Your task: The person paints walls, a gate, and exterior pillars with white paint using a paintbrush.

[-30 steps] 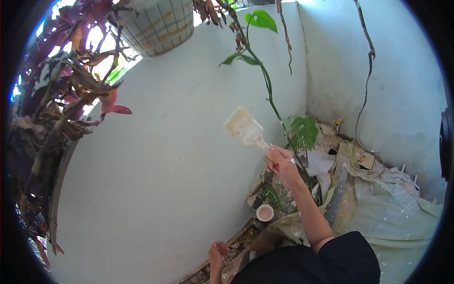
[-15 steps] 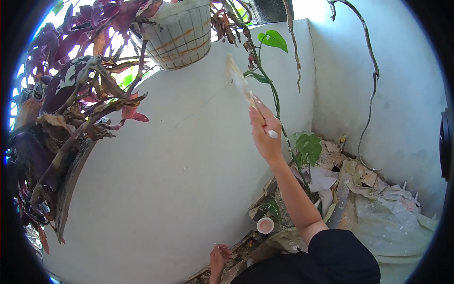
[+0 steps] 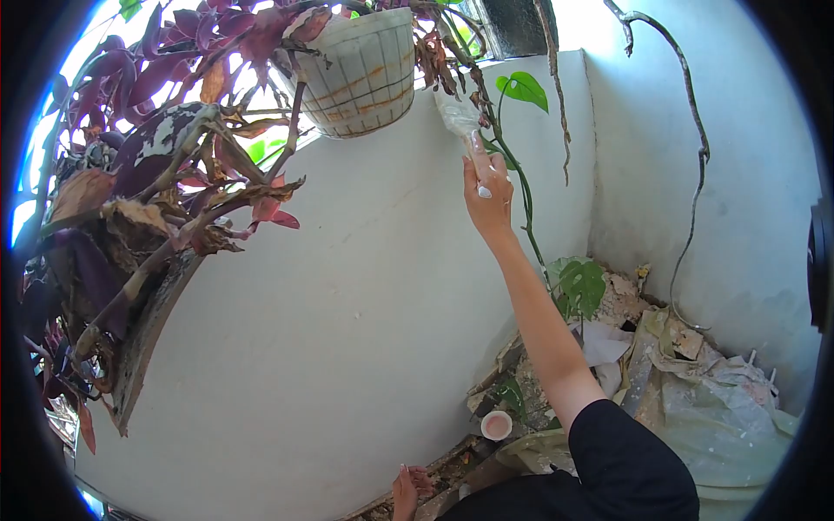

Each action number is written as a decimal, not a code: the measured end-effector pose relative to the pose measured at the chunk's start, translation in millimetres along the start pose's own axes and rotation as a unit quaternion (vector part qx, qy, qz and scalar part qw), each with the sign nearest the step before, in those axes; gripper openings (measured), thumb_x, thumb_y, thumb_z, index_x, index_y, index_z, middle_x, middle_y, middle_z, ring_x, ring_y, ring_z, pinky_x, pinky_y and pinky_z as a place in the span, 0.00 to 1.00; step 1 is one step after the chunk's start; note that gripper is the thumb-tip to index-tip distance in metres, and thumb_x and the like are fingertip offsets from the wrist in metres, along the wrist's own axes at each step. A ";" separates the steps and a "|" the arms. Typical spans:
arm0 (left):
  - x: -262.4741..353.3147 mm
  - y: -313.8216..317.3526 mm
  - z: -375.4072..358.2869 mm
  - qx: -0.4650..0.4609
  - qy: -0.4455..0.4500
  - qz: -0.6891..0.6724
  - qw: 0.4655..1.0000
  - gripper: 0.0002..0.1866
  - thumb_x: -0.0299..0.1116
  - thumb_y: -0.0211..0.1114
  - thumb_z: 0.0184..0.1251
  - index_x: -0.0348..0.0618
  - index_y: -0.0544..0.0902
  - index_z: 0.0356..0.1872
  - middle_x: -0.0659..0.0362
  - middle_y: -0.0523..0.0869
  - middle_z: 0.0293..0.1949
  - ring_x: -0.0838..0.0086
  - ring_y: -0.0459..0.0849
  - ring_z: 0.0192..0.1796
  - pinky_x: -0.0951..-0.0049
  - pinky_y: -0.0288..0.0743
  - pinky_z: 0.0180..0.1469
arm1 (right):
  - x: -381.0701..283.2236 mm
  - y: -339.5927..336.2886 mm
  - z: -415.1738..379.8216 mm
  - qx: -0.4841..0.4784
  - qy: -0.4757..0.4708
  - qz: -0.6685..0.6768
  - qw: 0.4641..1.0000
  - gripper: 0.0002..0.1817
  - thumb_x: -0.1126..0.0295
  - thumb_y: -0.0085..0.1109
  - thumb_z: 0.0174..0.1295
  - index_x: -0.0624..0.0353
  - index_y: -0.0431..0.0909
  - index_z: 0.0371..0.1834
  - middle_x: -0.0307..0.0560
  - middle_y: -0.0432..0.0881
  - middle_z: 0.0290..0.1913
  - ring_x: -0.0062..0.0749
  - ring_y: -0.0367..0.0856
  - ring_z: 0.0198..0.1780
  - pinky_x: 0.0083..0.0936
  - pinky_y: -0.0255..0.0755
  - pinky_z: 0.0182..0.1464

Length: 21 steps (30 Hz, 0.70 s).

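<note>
My right hand is raised at arm's length, its fingers wrapped around the handle of a paintbrush. The brush is smeared with white paint, and its broad head is against or very near the upper part of the white wall, just right of the hanging pot. White smears show on the fingers too. Low in the view, my left hand is beside the foot of the wall, its fingers loosely bent and partly apart, with nothing visible in them. A small cup of pale pinkish stuff stands to its right.
A basket-patterned pot hangs at the top, with purple-leaved plants at left. A green vine climbs just right of my hand. Dry roots dangle at right. Rubble and a paint-spotted plastic sheet cover the corner floor.
My right hand has tilted the brush, now seen broadside, and its tip has moved right toward the vine. The whole view has shifted slightly, so the pot and plants appear further right.
</note>
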<state>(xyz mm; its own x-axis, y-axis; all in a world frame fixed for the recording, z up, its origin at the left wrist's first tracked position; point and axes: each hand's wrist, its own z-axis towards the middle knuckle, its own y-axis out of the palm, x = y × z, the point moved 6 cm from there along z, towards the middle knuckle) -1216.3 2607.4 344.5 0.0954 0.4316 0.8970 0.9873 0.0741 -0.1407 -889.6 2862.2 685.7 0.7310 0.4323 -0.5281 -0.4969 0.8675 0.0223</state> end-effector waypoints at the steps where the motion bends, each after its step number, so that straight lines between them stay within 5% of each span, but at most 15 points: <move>1: 4.4 1.3 -1.9 0.001 0.000 0.002 1.000 0.31 0.54 0.29 0.65 0.34 0.72 0.34 0.56 0.75 0.21 0.73 0.76 0.22 0.75 0.72 0.24 | 3.0 -2.1 -0.1 0.000 0.002 0.000 1.000 0.21 0.72 0.50 0.55 0.56 0.66 0.54 0.47 0.67 0.25 0.36 0.72 0.21 0.30 0.66 0.23; 7: 7.2 4.0 -2.4 -0.019 0.005 0.007 1.000 0.31 0.54 0.29 0.65 0.34 0.72 0.34 0.55 0.75 0.21 0.73 0.76 0.23 0.74 0.73 0.25 | 8.0 -16.1 -26.4 -0.070 -0.052 0.033 0.996 0.20 0.73 0.52 0.53 0.55 0.68 0.52 0.49 0.68 0.23 0.38 0.71 0.21 0.30 0.66 0.22; 12: 10.9 5.1 -2.6 -0.027 0.006 0.002 1.000 0.31 0.54 0.29 0.65 0.34 0.72 0.34 0.55 0.76 0.21 0.73 0.76 0.22 0.76 0.72 0.25 | 10.8 -17.4 3.2 0.048 -0.069 0.034 0.996 0.20 0.73 0.52 0.53 0.53 0.69 0.52 0.50 0.68 0.23 0.41 0.71 0.21 0.32 0.65 0.23; 16: 18.9 8.6 -8.5 -0.025 0.011 0.018 0.999 0.31 0.54 0.29 0.65 0.33 0.72 0.34 0.55 0.76 0.21 0.74 0.76 0.22 0.76 0.72 0.25 | 13.7 -8.1 12.4 0.043 -0.011 0.026 0.999 0.20 0.73 0.52 0.53 0.52 0.69 0.52 0.51 0.68 0.24 0.41 0.72 0.22 0.31 0.66 0.23; 19: -3.3 -2.2 0.6 -0.025 0.013 0.039 0.999 0.31 0.53 0.29 0.65 0.33 0.72 0.35 0.55 0.76 0.21 0.74 0.76 0.22 0.76 0.73 0.25 | 9.9 -9.8 -15.4 0.013 -0.095 0.032 0.995 0.20 0.73 0.52 0.53 0.51 0.69 0.52 0.52 0.69 0.24 0.40 0.72 0.22 0.30 0.66 0.24; 21: -41.2 -19.7 23.3 -0.003 0.021 -0.004 1.000 0.23 0.50 0.43 0.64 0.36 0.72 0.38 0.55 0.75 0.22 0.67 0.76 0.25 0.71 0.70 0.28 | 10.5 -16.2 -33.8 -0.074 -0.059 0.100 0.991 0.20 0.73 0.53 0.52 0.51 0.69 0.52 0.51 0.68 0.23 0.39 0.71 0.22 0.30 0.66 0.24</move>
<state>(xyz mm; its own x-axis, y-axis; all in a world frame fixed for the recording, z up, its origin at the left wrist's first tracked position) -1242.6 2609.1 300.5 0.0927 0.3933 0.9147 0.9888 0.0717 -0.1311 -889.7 2844.4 651.2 0.6561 0.6247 -0.4235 -0.6939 0.7200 -0.0129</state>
